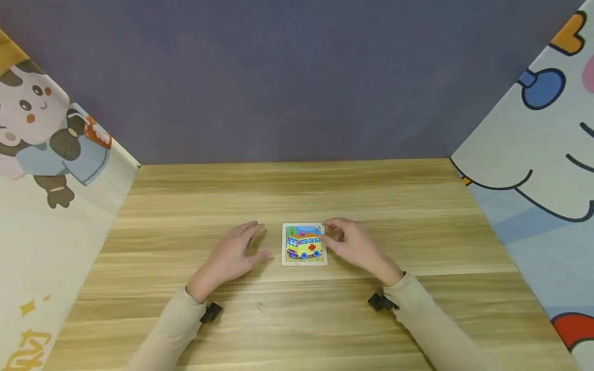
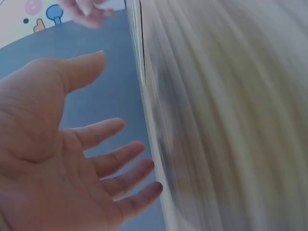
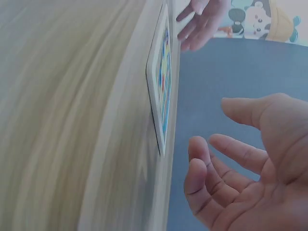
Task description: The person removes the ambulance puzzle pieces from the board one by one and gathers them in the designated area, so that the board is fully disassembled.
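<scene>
A small square picture board (image 1: 303, 246) with a pale rim lies flat on the wooden table. It shows a yellow ambulance with a red cross. To its left, my left hand (image 1: 230, 256) is held apart from it, thumb and fingers spread and empty. My right hand (image 1: 356, 248) is at the board's right edge, its fingertips overlapping that edge in the head view. The right wrist view shows a gap between the board (image 3: 161, 79) and the loosely bent fingers of the right hand (image 3: 250, 178), which hold nothing.
The wooden table (image 1: 297, 319) has light and dark grain, with a small dark mark in front of the board. A dark grey panel (image 1: 297, 82) stands behind. Side panels with cartoon prints rise at the left (image 1: 93, 206) and right (image 1: 510, 226).
</scene>
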A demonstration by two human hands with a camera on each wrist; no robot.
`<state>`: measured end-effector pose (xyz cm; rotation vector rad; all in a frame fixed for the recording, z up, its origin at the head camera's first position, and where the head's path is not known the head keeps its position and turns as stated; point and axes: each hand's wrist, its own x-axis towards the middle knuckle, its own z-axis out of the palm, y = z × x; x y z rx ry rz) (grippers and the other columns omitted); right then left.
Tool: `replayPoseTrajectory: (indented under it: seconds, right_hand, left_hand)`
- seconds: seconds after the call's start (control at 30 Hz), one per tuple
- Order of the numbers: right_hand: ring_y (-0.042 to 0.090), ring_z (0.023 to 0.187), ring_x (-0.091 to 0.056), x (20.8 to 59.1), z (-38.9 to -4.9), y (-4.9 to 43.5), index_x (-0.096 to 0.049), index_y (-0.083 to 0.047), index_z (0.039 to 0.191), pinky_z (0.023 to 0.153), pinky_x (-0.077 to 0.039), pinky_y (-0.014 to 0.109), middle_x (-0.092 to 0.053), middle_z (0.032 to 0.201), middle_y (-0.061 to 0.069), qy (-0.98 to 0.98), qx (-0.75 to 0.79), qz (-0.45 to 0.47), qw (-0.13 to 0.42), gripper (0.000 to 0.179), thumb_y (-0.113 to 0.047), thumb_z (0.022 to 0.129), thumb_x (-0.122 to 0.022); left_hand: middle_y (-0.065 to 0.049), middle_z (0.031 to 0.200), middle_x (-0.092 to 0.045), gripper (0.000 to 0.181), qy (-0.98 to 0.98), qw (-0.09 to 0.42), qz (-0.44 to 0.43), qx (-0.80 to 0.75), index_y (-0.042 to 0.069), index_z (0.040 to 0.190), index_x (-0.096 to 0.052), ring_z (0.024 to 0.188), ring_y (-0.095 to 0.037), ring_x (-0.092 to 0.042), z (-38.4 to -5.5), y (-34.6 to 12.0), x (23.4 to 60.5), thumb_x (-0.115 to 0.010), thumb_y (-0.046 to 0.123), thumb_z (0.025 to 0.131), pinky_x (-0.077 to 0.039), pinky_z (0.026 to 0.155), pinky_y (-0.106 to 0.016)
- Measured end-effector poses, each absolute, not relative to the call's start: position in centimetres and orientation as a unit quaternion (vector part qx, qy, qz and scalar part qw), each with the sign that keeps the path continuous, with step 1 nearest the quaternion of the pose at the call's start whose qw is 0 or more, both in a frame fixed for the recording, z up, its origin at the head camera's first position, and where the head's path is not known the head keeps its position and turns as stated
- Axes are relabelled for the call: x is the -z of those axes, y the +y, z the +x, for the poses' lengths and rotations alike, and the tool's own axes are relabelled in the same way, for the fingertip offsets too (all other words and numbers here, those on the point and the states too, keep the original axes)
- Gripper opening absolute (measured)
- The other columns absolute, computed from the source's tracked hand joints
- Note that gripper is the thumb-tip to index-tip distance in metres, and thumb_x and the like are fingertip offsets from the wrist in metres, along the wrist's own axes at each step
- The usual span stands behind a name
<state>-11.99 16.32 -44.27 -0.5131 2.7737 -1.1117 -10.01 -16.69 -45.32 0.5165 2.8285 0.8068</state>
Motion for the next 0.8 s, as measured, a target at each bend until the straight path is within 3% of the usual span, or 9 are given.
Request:
replayPoseTrajectory:
  seconds: [0.23, 0.37, 0.53, 0.8]
  right_hand:
    - [0.009, 0.074, -0.062, 44.8, -12.3, 13.7, -0.075, -0.010, 0.130, 0.065, -0.053, 0.026, -0.076, 0.109, 0.000, 0.900, 0.383, -0.182, 0.103, 0.037, -0.033, 0.101, -0.074]
    - [0.011, 0.081, -0.063, 45.7, -13.1, 12.5, -0.076, -0.014, 0.129, 0.071, -0.055, 0.029, -0.076, 0.112, 0.000, 0.903, 0.364, -0.199, 0.112, 0.036, -0.036, 0.101, -0.073]
    - [0.014, 0.093, -0.061, 46.3, -13.9, 11.8, -0.073, -0.016, 0.136, 0.079, -0.054, 0.032, -0.071, 0.115, 0.004, 0.911, 0.324, -0.219, 0.127, 0.042, -0.041, 0.102, -0.070]
    - [0.013, 0.087, -0.057, 46.2, -15.2, 11.8, -0.069, -0.019, 0.143, 0.078, -0.053, 0.032, -0.068, 0.114, 0.004, 0.924, 0.269, -0.241, 0.124, 0.048, -0.043, 0.102, -0.071]
  left_hand:
    - [-0.023, 0.171, -0.034, 0.084, 0.946, 0.108, 0.206, -0.225, 0.006, 0.160, -0.047, 0.157, -0.049, -0.033, -10.5, -14.8, 46.0, -0.073, 0.056, 0.096, -0.028, 0.129, -0.067]
    - [-0.023, 0.174, -0.028, 0.091, 0.946, 0.122, 0.218, -0.205, 0.005, 0.162, -0.043, 0.161, -0.049, -0.025, -10.8, -13.6, 46.2, -0.070, 0.061, 0.096, -0.020, 0.133, -0.064]
    - [-0.022, 0.175, -0.025, 0.093, 0.944, 0.132, 0.225, -0.203, 0.006, 0.164, -0.039, 0.162, -0.049, -0.021, -11.2, -12.5, 46.6, -0.069, 0.061, 0.096, -0.016, 0.134, -0.064]
    - [-0.020, 0.176, -0.023, 0.095, 0.945, 0.133, 0.224, -0.197, 0.009, 0.166, -0.036, 0.163, -0.047, -0.019, -12.0, -11.8, 46.5, -0.071, 0.061, 0.095, -0.015, 0.134, -0.065]
